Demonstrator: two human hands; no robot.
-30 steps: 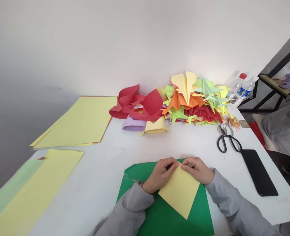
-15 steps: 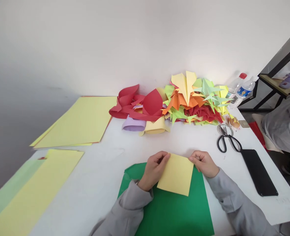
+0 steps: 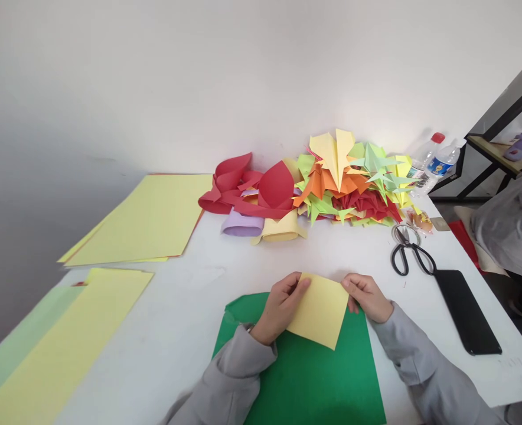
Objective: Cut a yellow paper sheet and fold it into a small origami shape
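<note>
A square of pale yellow paper (image 3: 320, 310) is held up between my hands, slightly tilted. My left hand (image 3: 281, 308) pinches its upper left part, thumb in front. At the upper right corner, the thumb and fingers of my right hand (image 3: 367, 296) grip the same sheet. Beneath them lies a large green sheet (image 3: 314, 383) on the white table, partly covered by my left sleeve. The fingers behind the yellow paper are hidden.
Large yellow sheets (image 3: 141, 224) and long yellow and green strips (image 3: 66, 342) lie left. Red rolled paper shapes (image 3: 276, 189) and a heap of folded paper planes (image 3: 336, 159) line the wall. Scissors (image 3: 405, 251), a black phone (image 3: 468, 311) and plastic bottles (image 3: 440, 162) are right; a person's grey sleeve (image 3: 509, 224) shows beyond.
The yellow square has turned a little clockwise. My left hand has slid slightly inward along it, and my right hand has dropped a little at its corner.
</note>
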